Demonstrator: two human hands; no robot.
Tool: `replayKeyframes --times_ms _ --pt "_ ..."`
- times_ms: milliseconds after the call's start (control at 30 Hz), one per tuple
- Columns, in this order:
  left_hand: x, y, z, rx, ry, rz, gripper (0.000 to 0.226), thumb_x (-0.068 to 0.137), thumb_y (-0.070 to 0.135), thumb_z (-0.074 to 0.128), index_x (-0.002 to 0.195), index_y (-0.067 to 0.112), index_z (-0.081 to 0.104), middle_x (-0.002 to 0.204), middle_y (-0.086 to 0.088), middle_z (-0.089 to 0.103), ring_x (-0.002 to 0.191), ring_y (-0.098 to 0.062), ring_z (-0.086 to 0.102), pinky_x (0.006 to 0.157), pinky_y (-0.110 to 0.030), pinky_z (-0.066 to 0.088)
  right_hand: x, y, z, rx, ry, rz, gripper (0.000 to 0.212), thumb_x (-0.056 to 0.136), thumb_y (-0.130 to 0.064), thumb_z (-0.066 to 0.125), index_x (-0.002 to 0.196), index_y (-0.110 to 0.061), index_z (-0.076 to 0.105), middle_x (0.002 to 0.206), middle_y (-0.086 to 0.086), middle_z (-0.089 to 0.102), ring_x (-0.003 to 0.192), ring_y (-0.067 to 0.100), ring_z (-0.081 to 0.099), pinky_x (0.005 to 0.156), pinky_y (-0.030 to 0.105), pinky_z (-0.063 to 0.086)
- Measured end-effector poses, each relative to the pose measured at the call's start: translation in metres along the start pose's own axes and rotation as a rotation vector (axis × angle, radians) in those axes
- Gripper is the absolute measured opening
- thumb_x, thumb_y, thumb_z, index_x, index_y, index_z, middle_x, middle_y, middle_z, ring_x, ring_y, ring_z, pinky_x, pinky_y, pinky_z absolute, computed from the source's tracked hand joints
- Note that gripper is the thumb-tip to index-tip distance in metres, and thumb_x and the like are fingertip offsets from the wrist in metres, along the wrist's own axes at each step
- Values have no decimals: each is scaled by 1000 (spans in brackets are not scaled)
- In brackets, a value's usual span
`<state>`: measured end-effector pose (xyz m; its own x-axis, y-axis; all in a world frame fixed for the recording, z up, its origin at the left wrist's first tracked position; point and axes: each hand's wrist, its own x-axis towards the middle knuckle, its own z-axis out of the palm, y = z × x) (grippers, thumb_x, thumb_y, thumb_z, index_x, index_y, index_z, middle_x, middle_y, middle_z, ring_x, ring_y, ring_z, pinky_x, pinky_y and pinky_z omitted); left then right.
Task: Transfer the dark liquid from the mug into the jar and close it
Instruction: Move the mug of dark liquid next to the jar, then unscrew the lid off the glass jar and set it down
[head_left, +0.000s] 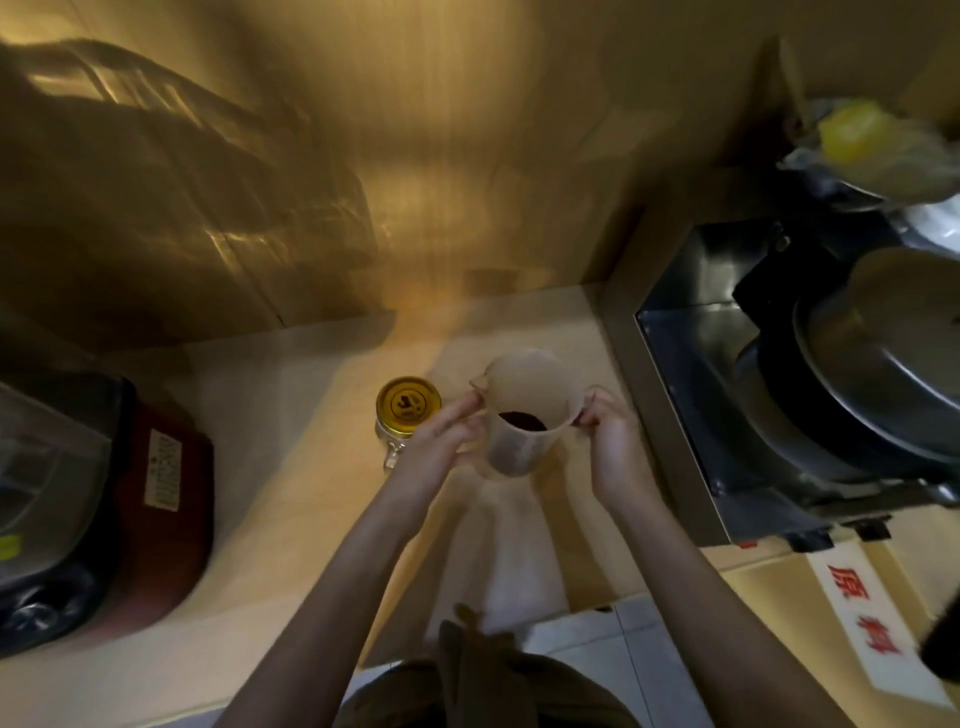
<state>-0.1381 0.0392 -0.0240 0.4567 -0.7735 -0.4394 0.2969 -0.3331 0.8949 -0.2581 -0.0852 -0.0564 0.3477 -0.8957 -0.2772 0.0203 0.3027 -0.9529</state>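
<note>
A translucent plastic mug (524, 395) with a spout holds a little dark liquid (521, 421) at its bottom. It stands upright near the middle of the counter. My right hand (610, 441) grips its right side at the rim. My left hand (441, 441) rests flat against its left side with fingers extended. Just left of the mug stands a glass jar (390, 441) with a handle, and a yellow lid (409, 405) sits on its top.
A red and black appliance (104, 509) sits at the counter's left. A steel sink (727, 364) with stacked pans (878, 364) lies to the right. A white label with red characters (872, 623) is at the front right. The beige counter (291, 545) ends near my body.
</note>
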Motion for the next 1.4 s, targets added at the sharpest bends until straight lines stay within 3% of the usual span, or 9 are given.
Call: replayKeyframes --times_ms 167,300,533,700,800,900,1100,1267,1400 --pt "-11 -33 4 -15 0 -65 50 88 4 43 135 17 39 123 6 48 114 -12 45 85 -27 44 -21 38 -17 -6 -45 91 31 76 12 38 54 -10 40 38 -13 45 38 -3 45 44 6 37" --pt "-16 -47 5 -24 -19 -86 50 88 4 43 136 18 37 123 9 45 115 -11 41 85 -26 42 -33 53 -21 -172 -21 127 45 83 22 33 52 -11 38 52 3 38 51 9 43 42 5 32" --pt "-13 -58 3 6 -17 -107 48 89 9 45 135 19 39 120 14 44 109 -9 44 84 -28 41 -34 61 -24 -356 -20 142 48 85 16 40 47 -13 40 52 3 35 54 12 34 40 7 29" --pt "-8 -61 -3 61 -17 -137 49 90 16 47 138 20 37 127 11 43 118 -13 41 98 -34 35 -24 59 -32 -540 -68 137 42 80 9 47 43 -11 48 55 8 47 63 20 43 61 29 32" --pt "-5 -58 -15 84 54 -101 50 86 12 51 134 19 40 126 1 51 115 -18 48 88 -31 43 -14 49 -33 -692 -121 72 28 82 -7 46 67 6 64 73 16 61 75 27 53 70 35 40" --pt "-5 -49 -29 200 163 25 34 85 7 48 118 9 57 104 -3 63 91 -13 58 72 -18 44 -7 32 -28 -868 -109 -108 32 81 -25 40 85 -6 66 89 13 67 87 26 57 77 37 45" --pt "-2 -44 -57 218 474 236 14 79 5 56 86 13 64 78 0 64 75 -14 58 68 -23 46 3 5 25 -952 -328 -480 21 87 -5 54 104 -5 65 101 11 65 97 22 57 84 32 46" --pt "19 -67 -66 515 468 225 83 61 22 79 132 12 37 134 -9 45 117 -22 47 91 -35 45 9 6 82 -1183 -651 -470 66 86 -37 65 140 -16 36 136 8 46 126 23 40 101 39 39" --pt "37 -78 -62 541 373 157 115 54 35 83 143 8 16 151 -11 28 137 -24 29 109 -32 28 12 15 110 -1399 -753 -491 92 78 -61 61 148 -26 14 148 7 30 133 26 28 106 42 32"
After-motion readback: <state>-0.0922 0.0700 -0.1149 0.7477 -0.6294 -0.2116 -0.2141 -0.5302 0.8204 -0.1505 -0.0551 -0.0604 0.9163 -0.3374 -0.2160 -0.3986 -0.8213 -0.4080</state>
